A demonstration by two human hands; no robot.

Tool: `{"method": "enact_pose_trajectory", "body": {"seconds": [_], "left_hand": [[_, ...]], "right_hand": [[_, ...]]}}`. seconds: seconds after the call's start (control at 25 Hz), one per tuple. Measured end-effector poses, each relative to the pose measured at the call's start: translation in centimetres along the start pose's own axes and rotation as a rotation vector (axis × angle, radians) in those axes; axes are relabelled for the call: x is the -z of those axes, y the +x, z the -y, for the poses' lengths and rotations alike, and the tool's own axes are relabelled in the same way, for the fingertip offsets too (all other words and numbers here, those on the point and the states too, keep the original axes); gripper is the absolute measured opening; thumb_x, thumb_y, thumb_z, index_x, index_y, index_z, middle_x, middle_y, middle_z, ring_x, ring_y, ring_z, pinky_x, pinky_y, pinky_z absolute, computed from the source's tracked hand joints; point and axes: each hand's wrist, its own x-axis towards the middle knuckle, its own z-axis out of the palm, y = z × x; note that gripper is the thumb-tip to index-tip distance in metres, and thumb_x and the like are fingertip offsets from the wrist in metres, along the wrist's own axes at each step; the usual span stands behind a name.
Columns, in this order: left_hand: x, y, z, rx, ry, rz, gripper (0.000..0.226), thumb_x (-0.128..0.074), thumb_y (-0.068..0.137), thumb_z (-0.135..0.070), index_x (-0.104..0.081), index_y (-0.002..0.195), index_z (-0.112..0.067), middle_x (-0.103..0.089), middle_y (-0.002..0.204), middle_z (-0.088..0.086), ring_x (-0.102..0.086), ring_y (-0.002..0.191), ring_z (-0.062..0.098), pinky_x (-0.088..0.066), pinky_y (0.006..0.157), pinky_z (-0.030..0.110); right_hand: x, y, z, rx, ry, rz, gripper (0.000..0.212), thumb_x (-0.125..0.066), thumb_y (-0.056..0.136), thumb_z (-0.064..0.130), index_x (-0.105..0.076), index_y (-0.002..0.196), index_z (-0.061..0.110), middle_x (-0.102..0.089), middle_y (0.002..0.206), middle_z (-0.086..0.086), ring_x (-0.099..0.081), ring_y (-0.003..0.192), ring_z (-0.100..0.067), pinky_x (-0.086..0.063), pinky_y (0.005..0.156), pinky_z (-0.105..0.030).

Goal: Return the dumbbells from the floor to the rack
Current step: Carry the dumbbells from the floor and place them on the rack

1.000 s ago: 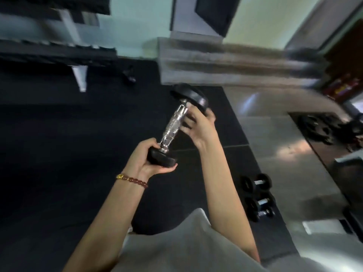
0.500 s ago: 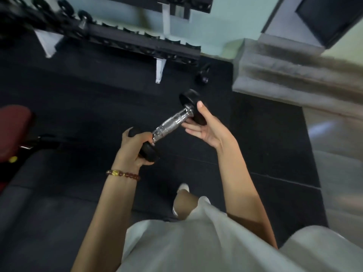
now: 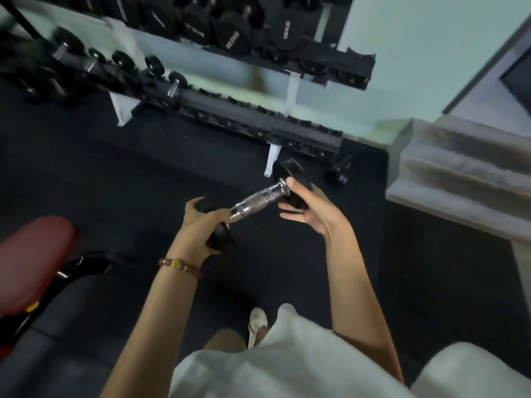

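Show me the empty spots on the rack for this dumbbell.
Lower shelf: bare cradles from the last small dumbbell to the right end, near the kettlebell. Upper shelf: crowded with big dumbbells, only its right-end cradle free.

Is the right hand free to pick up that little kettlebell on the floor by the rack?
Probably not yet: the right hand is supporting one head of the dumbbell, and the kettlebell sits on the floor beyond it.
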Motion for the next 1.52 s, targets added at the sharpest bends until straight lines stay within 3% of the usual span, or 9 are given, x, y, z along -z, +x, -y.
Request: {"method": "enact_pose_trajectory", "body": {"seconds": [0.12,0.32,0.52,0.68,0.8,1.04,1.24,1.4,1.52], "left_hand": [[1.3,4.9,-5.0,-0.009,-0.026,-0.018,0.062,-0.060,0.079,-0.001,-0.035,0.130,-0.027,-0.045,0.111,0.009,-0.051,0.086,0.021,-0.051,0.056,0.039],[5.1,15.6,-14.1,-0.039,-0.055,-0.057,0.056,-0.059,0.080,0.001,-0.036,0.123,-0.024,-0.046,0.102,0.008,-0.050,0.082,0.020,-0.051,0.057,0.038],[10.3,26.0,-24.4,-0.035,-0.060,-0.038,0.053,-0.058,0.080,0.002,-0.037,0.122,-0.023,-0.048,0.094,0.008,-0.050,0.079,0.020,-0.050,0.058,0.039],[12.7,33.0,-31.9,-0.053,-0.067,0.025,0.052,-0.057,0.080,0.003,-0.040,0.125,-0.020,-0.050,0.087,0.008,-0.051,0.074,0.020,-0.049,0.061,0.039],[13.5,39.3,-36.5,-0.054,-0.026,0.065,0.058,-0.062,0.073,-0.001,-0.042,0.126,-0.016,-0.049,0.095,0.011,-0.052,0.077,0.023,-0.049,0.057,0.038],[13.1,51.6,-42.9,0.014,0.046,0.094,0.051,-0.059,0.081,-0.001,-0.036,0.122,-0.022,-0.046,0.096,0.009,-0.051,0.080,0.022,-0.049,0.053,0.037],[12.1,62.0,-48.5,0.068,0.006,0.083,0.052,-0.059,0.082,-0.002,-0.034,0.120,-0.026,-0.047,0.096,0.008,-0.051,0.081,0.021,-0.050,0.059,0.039],[12.0,69.8,-51.5,0.138,-0.013,0.069,0.059,-0.060,0.080,-0.002,-0.032,0.128,-0.022,-0.047,0.099,0.010,-0.052,0.084,0.024,-0.052,0.058,0.043],[12.3,76.8,-52.4,0.278,0.038,0.041,0.070,-0.064,0.073,-0.003,-0.034,0.136,-0.011,-0.050,0.097,0.017,-0.055,0.076,0.029,-0.054,0.052,0.047]], "right_hand": [[-2.9,6.7,3.8,0.027,-0.183,-0.012,0.044,-0.073,0.081,0.023,-0.049,0.118,0.023,-0.065,0.110,-0.001,-0.067,0.093,-0.018,-0.054,0.067,-0.026],[-10.1,19.2,8.8,0.051,-0.211,-0.035,0.032,-0.066,0.083,0.018,-0.052,0.111,0.023,-0.064,0.094,0.003,-0.063,0.078,-0.014,-0.050,0.064,-0.025],[-18.4,29.8,14.2,0.075,-0.220,-0.089,0.026,-0.065,0.084,0.018,-0.052,0.105,0.025,-0.062,0.093,0.001,-0.061,0.076,-0.014,-0.049,0.067,-0.028],[-23.0,36.5,18.1,0.162,-0.240,-0.208,0.028,-0.067,0.083,0.021,-0.043,0.096,0.024,-0.057,0.089,-0.002,-0.056,0.062,-0.013,-0.040,0.054,-0.026],[-25.2,42.5,20.6,0.175,-0.248,-0.260,0.029,-0.066,0.084,0.020,-0.041,0.098,0.022,-0.060,0.094,-0.008,-0.054,0.057,-0.014,-0.037,0.049,-0.025],[-26.2,55.8,23.9,0.063,-0.242,-0.162,0.026,-0.061,0.089,0.013,-0.041,0.099,0.026,-0.057,0.102,-0.012,-0.062,0.064,-0.021,-0.056,0.054,-0.030],[-27.4,67.1,28.5,0.024,-0.294,-0.114,0.028,-0.058,0.090,0.009,-0.042,0.108,0.023,-0.057,0.102,-0.008,-0.061,0.064,-0.024,-0.060,0.060,-0.034],[-28.9,75.4,31.9,-0.081,-0.339,-0.136,0.038,-0.059,0.088,0.012,-0.035,0.115,0.025,-0.055,0.103,-0.004,-0.066,0.075,-0.027,-0.061,0.067,-0.033],[-30.0,83.3,32.2,-0.270,-0.344,-0.149,0.056,-0.056,0.085,0.002,-0.033,0.133,0.021,-0.050,0.122,-0.012,-0.065,0.081,-0.024,-0.058,0.066,-0.029]]}}
